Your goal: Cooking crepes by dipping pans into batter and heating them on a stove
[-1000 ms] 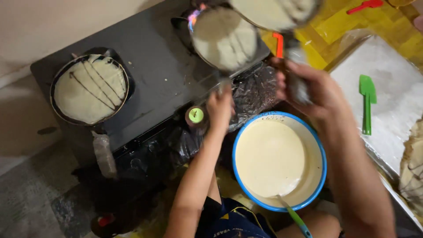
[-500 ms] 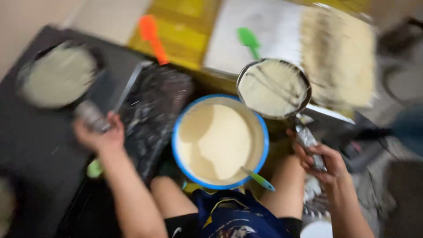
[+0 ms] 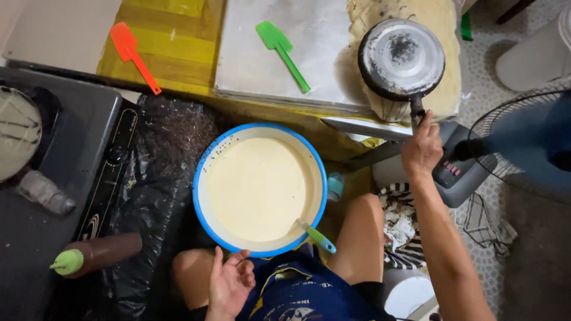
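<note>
My right hand (image 3: 421,148) grips the handle of a small dark pan (image 3: 401,57), turned upside down over a stack of thin crepes (image 3: 410,35) at the upper right. My left hand (image 3: 229,285) rests open, palm up, on my knee just below a blue-rimmed bowl of pale batter (image 3: 259,188). A ladle with a green and blue handle (image 3: 316,236) leans in the bowl's lower right.
A green spatula (image 3: 283,53) lies on a white sheet (image 3: 262,71); an orange spatula (image 3: 134,54) lies on the yellow board. At left stand a black stove (image 3: 59,178) with a filled pan (image 3: 15,139) and a brown squeeze bottle (image 3: 95,252). A fan (image 3: 517,142) stands right.
My right hand carried the pan from over the bowl to the crepe stack and flipped it upside down. My left hand left the stove area and came to rest on my knee.
</note>
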